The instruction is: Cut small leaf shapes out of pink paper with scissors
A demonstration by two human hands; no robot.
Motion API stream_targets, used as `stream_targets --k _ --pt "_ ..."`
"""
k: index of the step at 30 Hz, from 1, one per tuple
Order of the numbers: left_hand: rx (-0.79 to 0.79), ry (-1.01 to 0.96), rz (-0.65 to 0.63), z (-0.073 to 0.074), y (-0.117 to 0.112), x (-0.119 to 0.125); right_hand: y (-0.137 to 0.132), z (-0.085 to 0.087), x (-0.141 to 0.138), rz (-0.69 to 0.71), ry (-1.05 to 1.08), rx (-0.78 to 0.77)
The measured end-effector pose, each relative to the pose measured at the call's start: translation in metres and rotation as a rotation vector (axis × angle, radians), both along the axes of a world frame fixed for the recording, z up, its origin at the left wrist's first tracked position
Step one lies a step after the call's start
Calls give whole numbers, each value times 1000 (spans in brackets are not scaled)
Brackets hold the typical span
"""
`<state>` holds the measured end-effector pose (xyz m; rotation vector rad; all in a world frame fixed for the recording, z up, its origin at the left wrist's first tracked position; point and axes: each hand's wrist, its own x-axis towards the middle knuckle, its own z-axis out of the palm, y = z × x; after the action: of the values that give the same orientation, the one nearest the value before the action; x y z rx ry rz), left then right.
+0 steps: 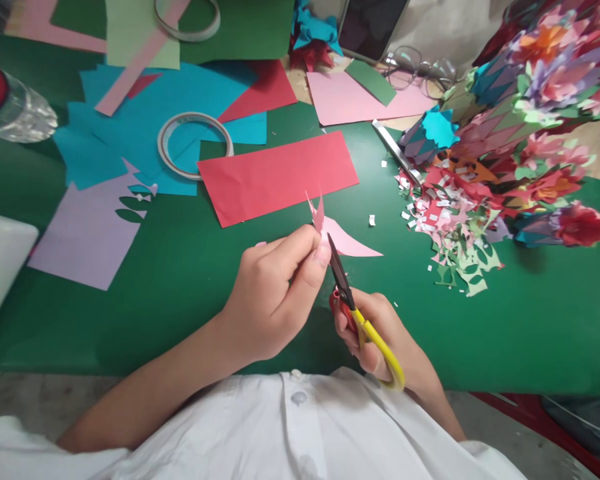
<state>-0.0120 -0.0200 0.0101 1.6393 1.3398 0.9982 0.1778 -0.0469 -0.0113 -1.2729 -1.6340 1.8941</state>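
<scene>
My left hand (280,290) is pinched on a small pointed piece of pink paper (319,215), whose tips stick up past the fingers. My right hand (380,333) grips scissors (345,280) with dark blades and yellow handles; something red shows beside the blades' pivot. The blades look closed or nearly so, their tips at the left thumb. Just behind the fingertips is a curved pink paper offcut (353,239); whether it touches the hand I cannot tell. Above the hands a red paper strip (280,177) lies flat on the green table (180,320).
At the left are blue sheets (135,137), a cut purple sheet (87,233), a tape roll (165,150) and a bottle (20,107). Rightward lie paper scraps (455,227), a metal cutter-like tool (395,150) and paper flowers (555,87). Glasses (405,67) and a phone (373,27) are behind.
</scene>
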Motion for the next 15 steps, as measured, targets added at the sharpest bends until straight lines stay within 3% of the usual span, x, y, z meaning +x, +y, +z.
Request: stream_targets --k 7,15 --pt "-51 -1 -17 0 -1 -1 1 10 -2 15 23 27" --pt "-56 -38 -14 2 0 -2 5 7 2 79 21 55"
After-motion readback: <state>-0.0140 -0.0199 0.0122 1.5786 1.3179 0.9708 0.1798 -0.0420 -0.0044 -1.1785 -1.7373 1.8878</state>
